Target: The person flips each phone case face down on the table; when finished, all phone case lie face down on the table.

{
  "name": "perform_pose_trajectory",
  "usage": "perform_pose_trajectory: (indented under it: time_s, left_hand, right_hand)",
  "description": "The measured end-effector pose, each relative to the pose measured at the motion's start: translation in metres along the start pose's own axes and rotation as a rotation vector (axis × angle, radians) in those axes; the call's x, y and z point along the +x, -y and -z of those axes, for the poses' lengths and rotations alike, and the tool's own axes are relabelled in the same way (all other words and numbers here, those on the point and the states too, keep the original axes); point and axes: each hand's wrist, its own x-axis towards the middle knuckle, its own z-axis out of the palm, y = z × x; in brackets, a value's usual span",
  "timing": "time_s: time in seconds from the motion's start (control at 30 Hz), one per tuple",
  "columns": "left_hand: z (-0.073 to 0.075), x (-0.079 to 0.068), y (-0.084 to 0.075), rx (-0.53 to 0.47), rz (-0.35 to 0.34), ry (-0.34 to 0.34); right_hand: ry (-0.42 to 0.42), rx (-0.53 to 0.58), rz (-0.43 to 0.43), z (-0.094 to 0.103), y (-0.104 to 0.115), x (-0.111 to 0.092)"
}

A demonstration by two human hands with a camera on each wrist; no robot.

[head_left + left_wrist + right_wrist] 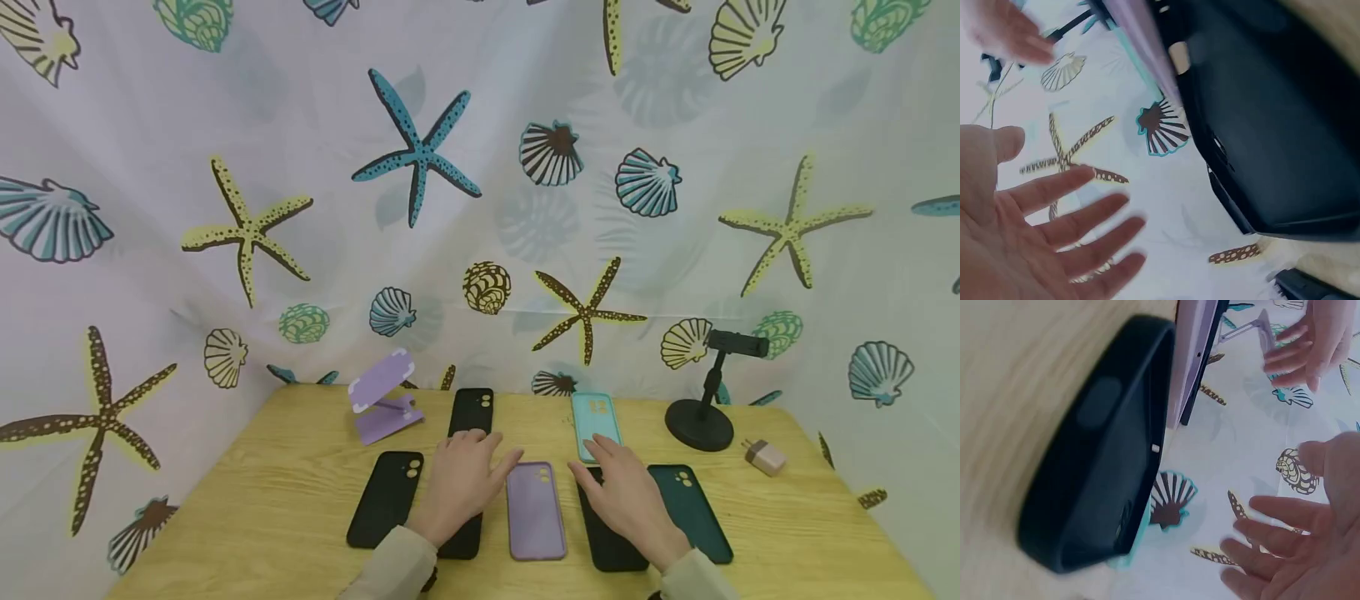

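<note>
Both of my hands hang over the phone cases with fingers spread and nothing in them: left hand (461,483) and right hand (628,492), each palm apart from what lies below. Beneath my left hand, mostly hidden by it, is a front black case (462,542); under my right is another, the right-hand black case (613,542). Each one's long axis runs roughly away from me, along the same line as my forearms, so I judge that a grip across the narrow sides would suit.

Between my hands lies the purple case (535,512), its long axis also pointing away from me and its camera cutout at the far end. It sits to the right of my left hand and to the left of my right; my left thumb seems the nearer, by its far left corner.

Outward of these, a black case (385,500) lies on my left and a dark green case (692,512) on my right. Behind, past my fingertips, are a rear black case (472,410) and a mint case (596,425); farther out stand a purple stand (382,392) and a black stand (701,421).
</note>
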Motion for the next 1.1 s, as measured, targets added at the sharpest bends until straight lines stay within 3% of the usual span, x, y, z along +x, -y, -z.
perform_pose_trajectory:
  time_s: [0.1,0.2,0.33,0.47,0.6,0.8,1.1]
  left_hand:
    - [0.006,0.006,0.013,-0.255,0.025,0.043]
    - [0.011,0.013,0.032,-0.549,0.108,0.153]
    - [0.015,0.016,0.059,-0.771,0.198,0.266]
    - [0.016,0.013,0.086,-0.824,0.231,0.304]
    - [0.017,0.012,0.116,-0.828,0.203,0.34]
    - [0.021,0.016,0.152,-0.796,0.145,0.394]
    - [0.017,0.017,0.189,-0.748,0.21,0.361]
  right_hand:
    - [-0.02,0.176,-0.016,-0.006,0.002,0.002]
    - [0.006,0.319,0.019,-0.013,0.006,0.005]
    - [0.115,0.459,0.073,-0.024,0.012,0.005]
    - [0.275,0.554,0.096,-0.032,0.023,0.005]
    - [0.415,0.641,0.098,-0.039,0.039,0.009]
    - [0.523,0.698,0.194,-0.053,0.066,0.016]
    - [0.629,0.73,0.2,-0.077,0.105,0.025]
